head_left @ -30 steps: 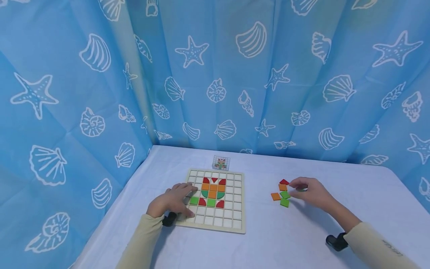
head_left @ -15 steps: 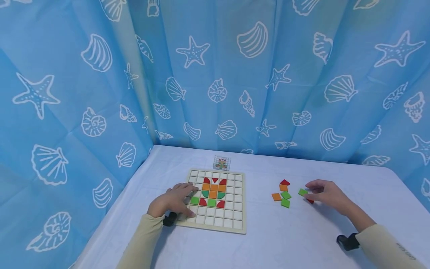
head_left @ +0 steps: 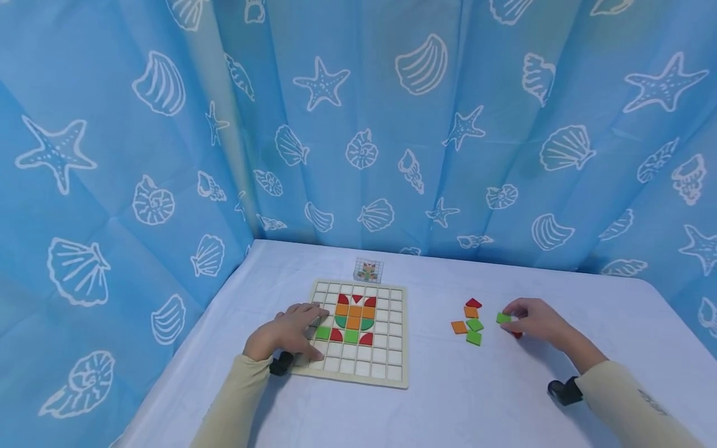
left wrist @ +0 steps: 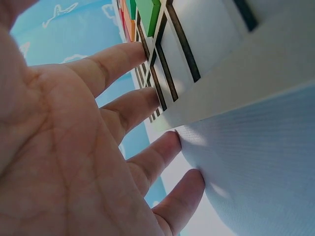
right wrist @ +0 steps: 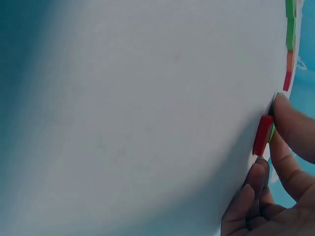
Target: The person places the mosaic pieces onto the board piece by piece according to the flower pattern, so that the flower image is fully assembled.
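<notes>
Pinching a green square tile point(head_left: 503, 318) next to a red piece point(head_left: 517, 335) at the lower right of the frame, the right hand point(head_left: 536, 320) was near five loose tiles point(head_left: 473, 338). The left hand point(head_left: 287, 333) lay, fingers spread, over the left edge of the gridded mosaic board point(head_left: 378, 371), lower centre.

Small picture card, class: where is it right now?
In the head view, the small picture card lies just beyond the far edge of the grid board, left of the loose tiles.
</notes>
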### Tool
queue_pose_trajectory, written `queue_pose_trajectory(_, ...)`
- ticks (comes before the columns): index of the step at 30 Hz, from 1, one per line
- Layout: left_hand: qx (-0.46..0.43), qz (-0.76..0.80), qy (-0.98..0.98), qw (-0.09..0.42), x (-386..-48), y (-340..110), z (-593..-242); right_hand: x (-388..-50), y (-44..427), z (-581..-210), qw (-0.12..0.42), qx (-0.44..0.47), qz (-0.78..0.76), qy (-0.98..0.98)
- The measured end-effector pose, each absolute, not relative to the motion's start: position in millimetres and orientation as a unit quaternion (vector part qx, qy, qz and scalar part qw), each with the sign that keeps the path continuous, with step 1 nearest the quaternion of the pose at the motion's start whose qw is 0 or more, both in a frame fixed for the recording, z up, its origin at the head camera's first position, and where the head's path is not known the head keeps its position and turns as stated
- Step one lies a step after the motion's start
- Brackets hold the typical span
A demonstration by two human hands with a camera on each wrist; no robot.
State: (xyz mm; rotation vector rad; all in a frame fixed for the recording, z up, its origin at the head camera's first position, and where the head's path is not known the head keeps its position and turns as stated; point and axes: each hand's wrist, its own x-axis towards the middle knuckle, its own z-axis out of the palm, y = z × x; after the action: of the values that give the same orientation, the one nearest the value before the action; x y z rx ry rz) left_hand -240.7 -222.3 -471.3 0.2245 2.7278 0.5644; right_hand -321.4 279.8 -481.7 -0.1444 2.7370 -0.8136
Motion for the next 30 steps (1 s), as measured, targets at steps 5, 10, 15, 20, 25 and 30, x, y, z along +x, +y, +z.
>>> queue_pose_trajectory(5, 0.075, 0.195, 0.962, 0.175, -240.1, -222.3, -467.0, -328.1, 277.6, -477.5, 0.165, -0.029, -0.280, 0.945)
queue_pose_trajectory(10, 0.074, 0.200, 0.961, 0.176, -238.1, -221.7, -465.0, -335.0, 274.4, -474.4, 0.185, -0.001, -0.278, 0.943)
queue_pose_trajectory(15, 0.078, 0.202, 0.960, 0.178, -237.5, -220.6, -465.5, -336.3, 274.5, -471.1, 0.198, 0.021, -0.275, 0.940)
queue_pose_trajectory(20, 0.079, 0.198, 0.960, 0.179, -237.2, -222.9, -467.9, -338.5, 272.8, -469.6, 0.205, 0.028, -0.279, 0.938)
queue_pose_trajectory(25, 0.081, 0.194, 0.962, 0.176, -238.5, -224.6, -470.2, -341.9, 276.4, -472.9, 0.213, 0.030, -0.291, 0.932)
queue_pose_trajectory(30, 0.082, 0.200, 0.960, 0.179, -239.7, -223.0, -470.8, -342.8, 284.4, -476.7, 0.222, 0.038, -0.300, 0.927)
